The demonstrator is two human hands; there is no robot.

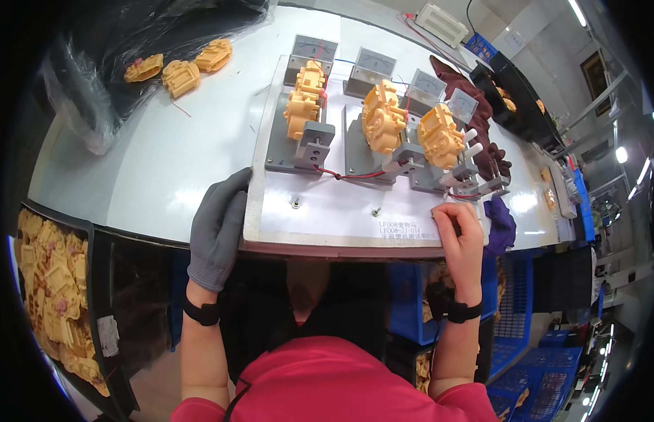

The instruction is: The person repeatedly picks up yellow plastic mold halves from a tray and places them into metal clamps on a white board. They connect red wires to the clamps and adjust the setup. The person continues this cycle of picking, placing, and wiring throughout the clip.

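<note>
My left hand [219,228], in a grey glove, lies along the left edge of a white test board [327,224], its fingers stretched out against the edge. My bare right hand [462,235] has thumb and forefinger pinched together at the board's front right. What is between them is hidden, but the spot lines up with two small metal toggle switches, one left [296,203] and one in the middle [376,212]. Three yellow-orange plastic gear housings, left [303,105], middle [383,119] and right [441,137], sit upright in grey fixtures on the board. Analog meters [374,62] stand behind them.
Several loose housings [180,77] lie at the back left beside a clear plastic bag [88,91]. A dark crate [53,281] of housings stands left below the table. Brown cloth [481,105] and purple cloth [500,224] lie right of the board. Blue crates [408,302] are under the table.
</note>
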